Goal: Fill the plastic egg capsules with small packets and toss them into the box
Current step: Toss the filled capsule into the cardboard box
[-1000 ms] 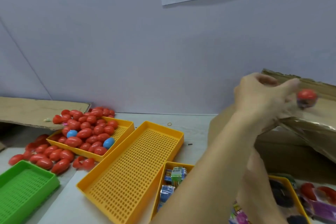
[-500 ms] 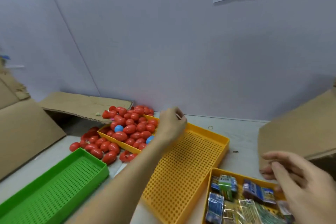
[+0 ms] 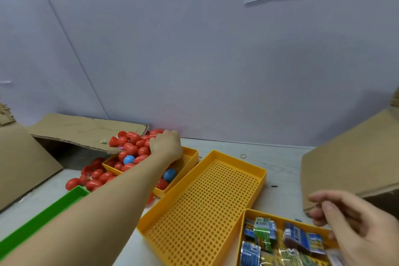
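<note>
Red egg capsules (image 3: pixel 131 147), with two blue ones among them, are heaped in a yellow tray (image 3: pixel 190 157) at the back left, and more lie on the table beside it. My left hand (image 3: pixel 166 146) reaches across onto the top of the heap, its fingers curled down round a red capsule with the fingertips hidden. Small packets (image 3: pixel 264 231) fill a yellow tray (image 3: pixel 248 214) at the bottom right. My right hand (image 3: pixel 354 229) hovers over that tray's right side with loosely curled fingers, just above a blue packet (image 3: pixel 302 237). The cardboard box (image 3: pixel 349 157) stands at the right.
A perforated yellow tray (image 3: pixel 207 205) holding nothing lies in the middle, with a green tray (image 3: pixel 41 220) at the lower left. Cardboard flaps (image 3: pixel 86 131) lie at the back left. A rubber band (image 3: pixel 243 155) is on the table near the wall.
A second ago my left hand let a red capsule go over the box at the right. It then swung left and dropped onto the capsule heap, while my right hand came over the packets.
</note>
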`<action>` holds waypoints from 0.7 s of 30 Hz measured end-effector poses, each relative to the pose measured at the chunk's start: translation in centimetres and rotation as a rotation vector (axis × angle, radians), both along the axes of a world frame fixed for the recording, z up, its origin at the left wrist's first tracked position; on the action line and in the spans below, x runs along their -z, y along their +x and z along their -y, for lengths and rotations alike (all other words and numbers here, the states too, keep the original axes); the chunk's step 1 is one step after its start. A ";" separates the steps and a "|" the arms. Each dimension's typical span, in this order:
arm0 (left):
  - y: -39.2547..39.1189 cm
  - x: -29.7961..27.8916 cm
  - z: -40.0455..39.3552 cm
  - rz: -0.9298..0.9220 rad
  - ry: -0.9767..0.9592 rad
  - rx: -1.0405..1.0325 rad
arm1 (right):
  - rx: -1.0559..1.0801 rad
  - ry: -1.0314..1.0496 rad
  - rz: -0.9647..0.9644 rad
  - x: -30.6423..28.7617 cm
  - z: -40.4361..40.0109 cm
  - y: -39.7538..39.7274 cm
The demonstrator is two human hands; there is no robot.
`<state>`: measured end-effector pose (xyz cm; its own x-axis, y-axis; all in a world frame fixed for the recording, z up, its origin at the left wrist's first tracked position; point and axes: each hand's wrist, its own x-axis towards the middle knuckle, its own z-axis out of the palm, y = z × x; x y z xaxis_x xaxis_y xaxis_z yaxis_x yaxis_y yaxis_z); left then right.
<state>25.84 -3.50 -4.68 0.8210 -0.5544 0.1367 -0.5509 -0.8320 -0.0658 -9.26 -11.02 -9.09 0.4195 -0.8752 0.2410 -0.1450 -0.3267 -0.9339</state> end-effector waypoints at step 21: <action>-25.1 -3.7 0.2 -0.901 -1.353 0.420 | -0.076 0.148 0.051 -2.2 -0.5 -0.6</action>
<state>0.79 -3.73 -1.03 0.7333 -0.6256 0.2664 -0.1946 0.1823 0.9638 -9.84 -10.49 -6.91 0.4765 -0.8688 0.1345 -0.0761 -0.1931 -0.9782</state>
